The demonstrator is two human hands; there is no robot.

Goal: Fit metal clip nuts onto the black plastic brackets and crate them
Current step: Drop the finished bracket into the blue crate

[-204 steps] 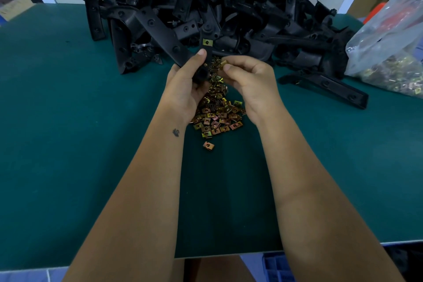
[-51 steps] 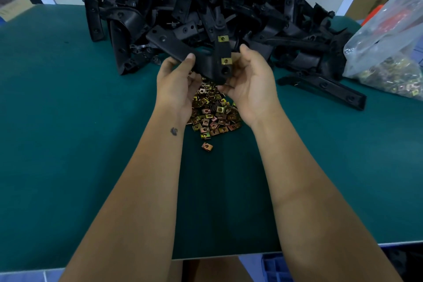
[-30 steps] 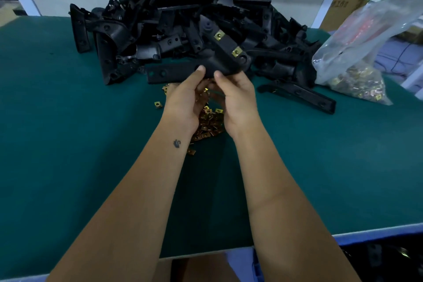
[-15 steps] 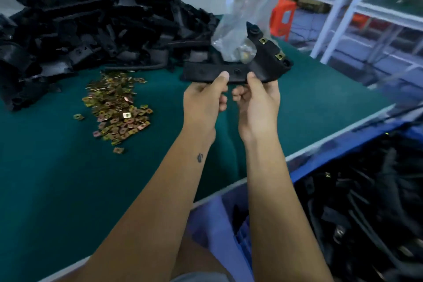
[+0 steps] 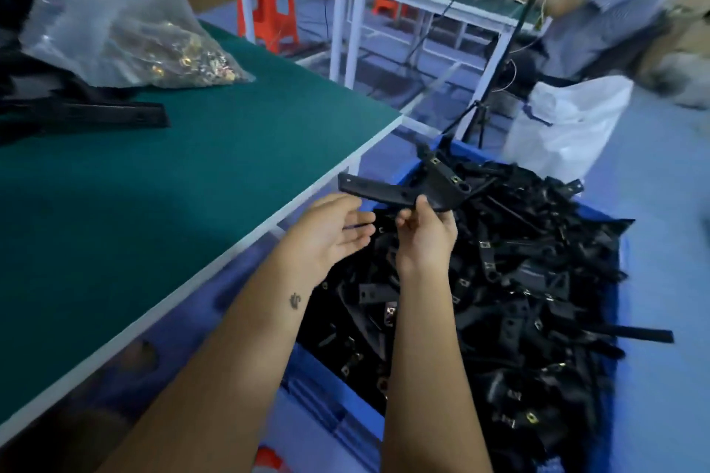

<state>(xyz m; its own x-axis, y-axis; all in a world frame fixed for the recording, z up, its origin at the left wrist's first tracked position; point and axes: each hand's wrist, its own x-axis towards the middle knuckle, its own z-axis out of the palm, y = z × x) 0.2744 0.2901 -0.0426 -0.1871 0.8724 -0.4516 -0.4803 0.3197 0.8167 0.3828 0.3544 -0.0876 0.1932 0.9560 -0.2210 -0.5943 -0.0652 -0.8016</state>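
Head view: right hand (image 5: 424, 238) pinches fitted bracket (image 5: 403, 190) over blue crate (image 5: 618, 303) by table's edge, prob. for dropping; left hand (image 5: 330, 232) fingers spread, empty.

The right hand (image 5: 424, 238) pinches a black bracket (image 5: 407, 190) with brass clip nuts (image 5: 455, 179) over a blue crate (image 5: 334, 399) heaped with finished brackets (image 5: 538, 280). The left hand (image 5: 330, 232) hangs with fingers relaxed just beside it, off the bracket. On the green table (image 5: 192, 173) lie a plastic bag of nuts (image 5: 126, 23) and more brackets (image 5: 84, 113).
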